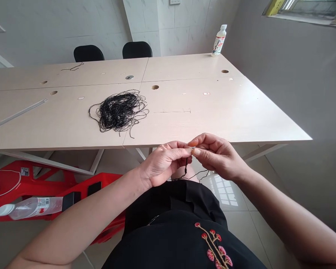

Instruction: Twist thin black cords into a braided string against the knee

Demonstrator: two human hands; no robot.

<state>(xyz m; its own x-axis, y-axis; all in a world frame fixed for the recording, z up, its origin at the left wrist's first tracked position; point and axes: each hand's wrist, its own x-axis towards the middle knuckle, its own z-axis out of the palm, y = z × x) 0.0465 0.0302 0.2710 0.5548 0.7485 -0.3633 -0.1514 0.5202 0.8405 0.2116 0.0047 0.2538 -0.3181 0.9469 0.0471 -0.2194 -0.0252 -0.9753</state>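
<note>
My left hand (166, 160) and my right hand (220, 155) meet in front of the table's near edge, fingertips pinched together. A thin black cord (186, 168) hangs from below my left fingers, with a thicker, knotted-looking stretch, and trails over my lap. Another strand runs under my right hand. Both hands appear closed on this cord, though the exact part between the fingertips is mostly covered by fingers and thumbs. Beyond my hands, a loose tangled heap of black cord (119, 111) lies on the table (240, 116).
A labelled bottle (218, 41) stands at the far right corner. A clear strip (18, 114) lies at left, with a few cord scraps (74, 67) farther back. Two black chairs (137, 49) stand behind. Red plastic stools (8, 188) and a clear bottle (30, 207) are at lower left.
</note>
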